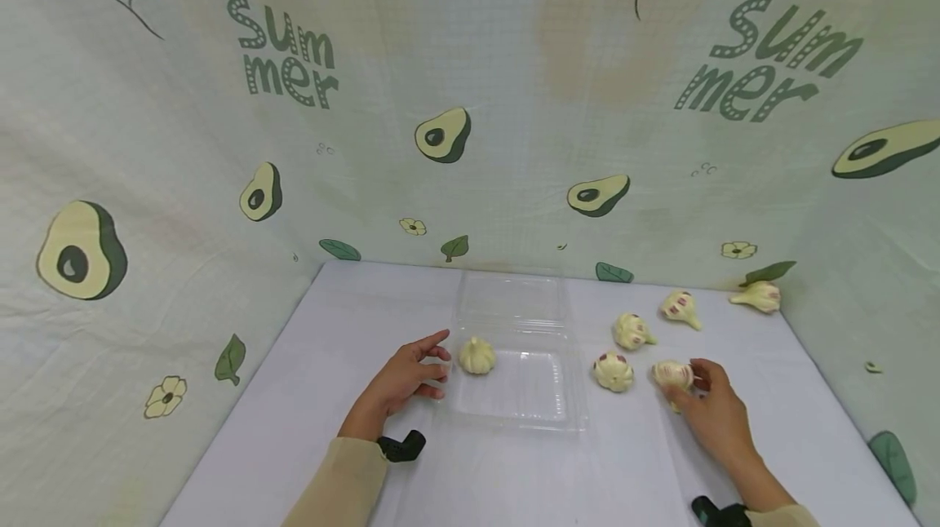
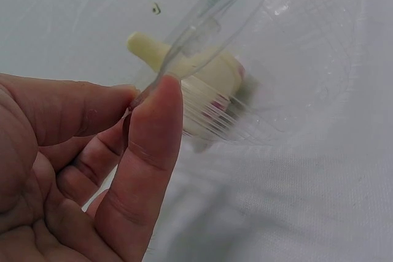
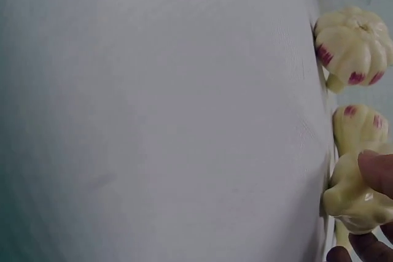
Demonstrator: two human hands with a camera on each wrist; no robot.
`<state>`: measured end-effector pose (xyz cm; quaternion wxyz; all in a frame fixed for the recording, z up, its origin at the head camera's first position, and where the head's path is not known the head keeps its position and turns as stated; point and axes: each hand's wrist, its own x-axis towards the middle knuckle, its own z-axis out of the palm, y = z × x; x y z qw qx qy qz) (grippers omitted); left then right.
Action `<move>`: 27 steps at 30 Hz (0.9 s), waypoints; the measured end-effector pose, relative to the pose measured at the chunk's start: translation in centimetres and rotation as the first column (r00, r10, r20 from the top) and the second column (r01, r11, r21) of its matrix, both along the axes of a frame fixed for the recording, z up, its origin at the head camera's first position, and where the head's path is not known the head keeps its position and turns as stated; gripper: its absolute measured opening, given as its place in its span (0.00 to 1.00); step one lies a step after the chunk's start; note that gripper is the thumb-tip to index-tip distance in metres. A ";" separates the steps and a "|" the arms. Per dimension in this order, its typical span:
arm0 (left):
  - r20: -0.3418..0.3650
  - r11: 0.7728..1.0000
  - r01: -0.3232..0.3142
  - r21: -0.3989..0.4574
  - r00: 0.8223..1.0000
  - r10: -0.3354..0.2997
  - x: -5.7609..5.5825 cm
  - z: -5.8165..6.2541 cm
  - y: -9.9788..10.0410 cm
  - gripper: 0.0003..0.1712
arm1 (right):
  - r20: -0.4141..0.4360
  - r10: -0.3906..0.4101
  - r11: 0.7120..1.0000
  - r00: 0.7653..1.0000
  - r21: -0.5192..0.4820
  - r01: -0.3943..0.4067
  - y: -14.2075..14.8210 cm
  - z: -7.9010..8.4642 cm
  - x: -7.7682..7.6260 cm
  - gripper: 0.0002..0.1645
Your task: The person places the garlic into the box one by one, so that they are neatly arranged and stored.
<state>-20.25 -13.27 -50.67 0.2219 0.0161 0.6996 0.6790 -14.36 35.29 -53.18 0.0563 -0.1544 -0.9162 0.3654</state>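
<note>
My left hand (image 1: 411,376) pinches the left rim of a clear plastic box (image 1: 539,396) between thumb and finger, as the left wrist view shows close up. The box lies with its lid (image 1: 510,298) folded back behind it. Inside, near the left wall, sits one garlic bulb (image 1: 477,356); its stem and purple marks show through the plastic in the left wrist view. To the right of the box, my right hand (image 1: 716,417) grips another garlic bulb (image 1: 671,374) with thumb and fingers, low at the white table. In the right wrist view, this bulb (image 3: 353,191) is partly cut off.
Several more garlic bulbs with purple marks lie right of the box: one close to it (image 1: 613,372), one behind that (image 1: 632,331), one farther back (image 1: 681,308), one by the far right corner (image 1: 758,297). A printed cloth (image 1: 514,209) walls the table's back and sides.
</note>
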 end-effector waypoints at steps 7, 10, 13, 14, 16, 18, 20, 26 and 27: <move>0.001 1.000 -0.002 0.002 1.000 0.002 0.0 0.0 0.0 0.44 | -0.016 -0.053 0.999 0.998 -0.014 0.053 -0.1 0.1 -0.1 0.39; 0.001 1.000 -0.003 0.002 1.000 0.003 0.0 0.0 0.0 0.44 | -0.048 -0.068 0.997 0.997 -0.024 0.067 0.1 0.1 0.0 0.39; 0.000 1.000 -0.005 -0.001 1.000 0.005 0.0 0.0 0.0 0.44 | -0.087 -0.074 0.996 0.993 -0.052 0.070 0.2 0.2 0.1 0.38; 0.000 1.000 -0.006 -0.003 1.000 0.006 0.0 0.0 0.0 0.44 | -0.101 -0.075 0.996 0.992 -0.061 0.069 0.2 0.1 0.1 0.38; 0.000 1.000 -0.007 -0.004 1.000 0.007 0.0 0.0 0.0 0.44 | -0.120 -0.073 0.995 0.990 -0.073 0.064 0.3 0.1 0.2 0.38; 0.000 1.000 -0.008 -0.005 1.000 0.008 0.0 0.0 0.0 0.44 | -0.130 -0.075 0.995 0.989 -0.073 0.066 0.3 0.1 0.2 0.38; 0.000 1.000 -0.009 -0.007 1.000 0.009 -0.1 -0.1 0.0 0.44 | -0.136 -0.085 0.995 0.987 -0.071 0.076 0.4 0.1 0.3 0.38; -0.003 1.000 -0.009 -0.020 1.000 0.009 -0.1 -0.1 0.1 0.44 | -0.156 -0.126 0.991 0.980 -0.074 0.116 0.6 0.3 0.1 0.38; -0.003 1.000 -0.009 -0.021 1.000 0.009 -0.1 -0.1 0.1 0.44 | -0.162 -0.129 0.990 0.978 -0.072 0.118 0.7 0.4 0.1 0.38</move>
